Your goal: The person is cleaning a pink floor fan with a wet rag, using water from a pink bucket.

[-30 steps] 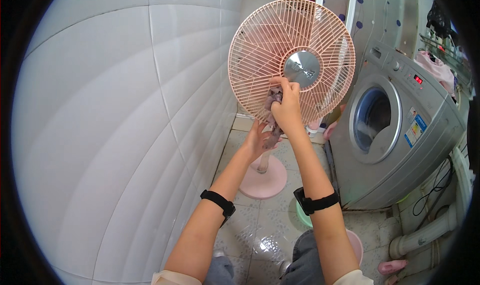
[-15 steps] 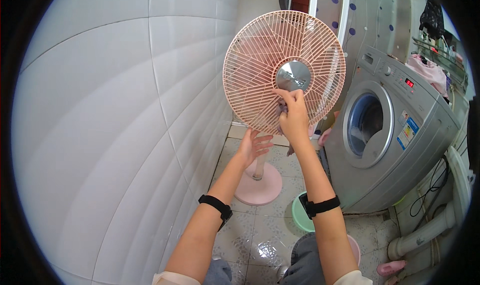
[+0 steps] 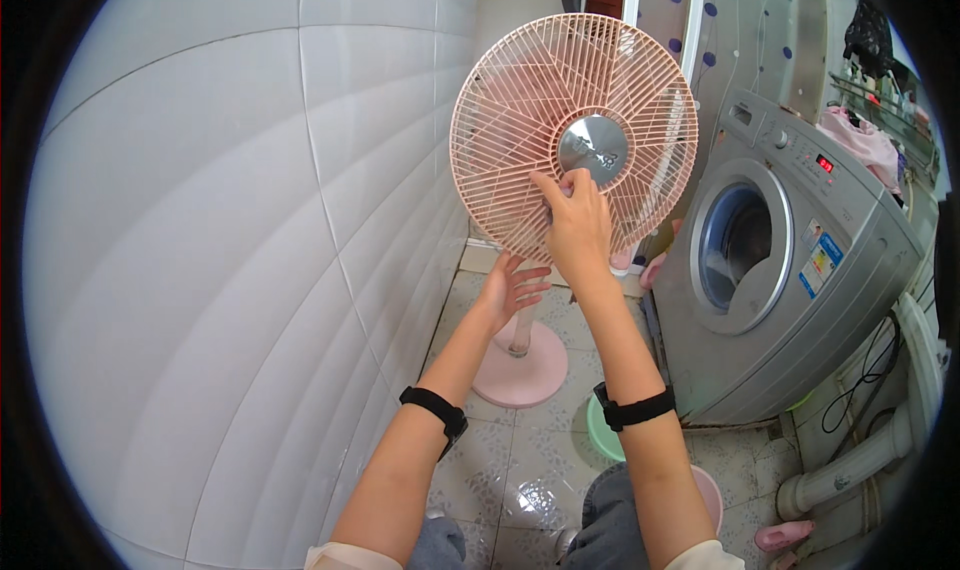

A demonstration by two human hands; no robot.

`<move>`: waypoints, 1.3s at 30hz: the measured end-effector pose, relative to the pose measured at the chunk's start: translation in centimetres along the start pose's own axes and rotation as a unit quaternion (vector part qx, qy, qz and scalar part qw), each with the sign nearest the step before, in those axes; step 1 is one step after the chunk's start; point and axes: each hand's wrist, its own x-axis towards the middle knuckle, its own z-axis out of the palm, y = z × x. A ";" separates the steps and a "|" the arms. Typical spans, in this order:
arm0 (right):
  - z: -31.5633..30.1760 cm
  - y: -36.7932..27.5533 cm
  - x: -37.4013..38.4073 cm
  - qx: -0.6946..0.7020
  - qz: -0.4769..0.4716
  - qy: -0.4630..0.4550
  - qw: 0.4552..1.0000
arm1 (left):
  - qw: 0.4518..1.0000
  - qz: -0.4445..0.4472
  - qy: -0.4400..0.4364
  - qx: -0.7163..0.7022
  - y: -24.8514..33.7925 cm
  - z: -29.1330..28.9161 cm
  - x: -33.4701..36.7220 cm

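Observation:
A pink standing fan (image 3: 505,135) faces me, with a round wire grille and a silver hub cap (image 3: 593,148). My right hand (image 3: 580,232) is closed against the front of the grille, just below and left of the hub. It pinches a greyish-purple cloth (image 3: 549,214), mostly hidden behind the fingers in this view. Under the grille's lower rim, my left hand (image 3: 513,288) has its fingers spread beside the fan's pole; whether it touches the rim I cannot tell. The round pink base (image 3: 522,380) rests on the tiled floor.
White wall tiles (image 3: 230,230) rise close on my left. A grey front-loading washing machine (image 3: 800,260) stands at the right, with pink clothing (image 3: 860,148) on top. By my legs are a green basin (image 3: 603,435) and a pink basin (image 3: 709,495). Pipes (image 3: 850,470) run at lower right.
My right hand has moved slightly left over the grille and turned, so less of the cloth shows. The left hand stays under the rim. The whole scene has shifted slightly.

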 end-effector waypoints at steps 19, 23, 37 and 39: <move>1.8 0.7 0.2 0.350 0.235 -0.010 0.907 | 1.000 -0.025 0.018 0.004 -0.6 0.3 1.4; 0.9 0.8 0.5 0.340 0.210 0.024 0.916 | 0.999 -0.009 0.030 0.011 0.2 0.5 0.2; 0.6 -0.3 -0.1 0.148 0.082 -0.011 0.986 | 0.999 -0.001 0.034 -0.005 -0.1 0.5 0.7; 0.6 -0.6 -0.1 0.143 0.082 -0.015 0.986 | 1.000 0.000 0.026 -0.005 -0.4 0.1 1.1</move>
